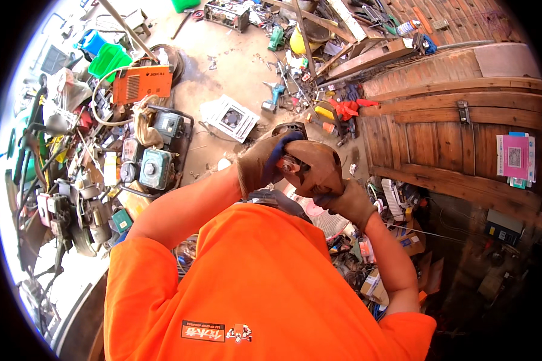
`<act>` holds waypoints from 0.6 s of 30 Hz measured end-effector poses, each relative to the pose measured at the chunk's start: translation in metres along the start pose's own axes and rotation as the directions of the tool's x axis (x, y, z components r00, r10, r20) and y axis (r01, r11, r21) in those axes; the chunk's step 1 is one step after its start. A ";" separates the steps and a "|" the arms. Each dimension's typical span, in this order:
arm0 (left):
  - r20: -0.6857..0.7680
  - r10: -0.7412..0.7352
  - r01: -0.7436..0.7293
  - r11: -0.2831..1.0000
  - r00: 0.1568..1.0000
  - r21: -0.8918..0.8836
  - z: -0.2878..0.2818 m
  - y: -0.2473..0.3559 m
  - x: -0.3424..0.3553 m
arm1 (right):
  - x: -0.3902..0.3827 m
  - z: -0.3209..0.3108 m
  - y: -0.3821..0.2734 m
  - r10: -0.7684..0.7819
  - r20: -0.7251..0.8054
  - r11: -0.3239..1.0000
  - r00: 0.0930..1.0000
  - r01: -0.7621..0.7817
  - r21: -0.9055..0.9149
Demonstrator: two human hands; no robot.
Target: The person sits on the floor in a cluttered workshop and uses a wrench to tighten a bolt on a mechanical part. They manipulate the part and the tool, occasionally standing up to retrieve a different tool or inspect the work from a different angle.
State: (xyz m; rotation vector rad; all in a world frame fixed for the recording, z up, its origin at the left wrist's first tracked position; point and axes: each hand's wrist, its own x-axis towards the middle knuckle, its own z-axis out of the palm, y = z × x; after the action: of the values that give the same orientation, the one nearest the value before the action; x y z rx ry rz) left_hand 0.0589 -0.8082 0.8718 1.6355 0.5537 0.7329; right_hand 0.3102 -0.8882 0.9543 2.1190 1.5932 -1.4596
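Close in front of my chest I hold a brown, dusty, rounded housing (315, 167) with both gloved hands. Its exact kind does not show; a reddish part is visible at its left side. My left hand (260, 162), in a brown glove with blue on it, is closed around the left end. At the lower right edge my right hand (347, 204), also in a brown glove, grips the same housing with bent fingers. Part of a dark thing (274, 200) shows below the housing, mostly hidden by my orange shirt.
On the floor ahead lie a white square panel with a fan (233, 120) and a teal cordless drill (275, 96). An orange welding machine (141, 84) and a framed engine unit (156, 168) stand left among clutter. Timber (367, 57) and a wooden door (436, 141) are right.
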 end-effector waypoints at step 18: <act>-0.042 -0.271 0.207 0.817 0.962 -0.538 0.022 -0.062 -0.024 | 0.002 0.009 -0.020 -0.124 0.110 0.916 0.986 0.071 0.396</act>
State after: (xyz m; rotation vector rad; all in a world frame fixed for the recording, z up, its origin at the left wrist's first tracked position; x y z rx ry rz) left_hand 0.0605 -0.8282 0.8046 0.9893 0.5669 0.7166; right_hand 0.2890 -0.8828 0.9563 2.0942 1.4768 -2.0564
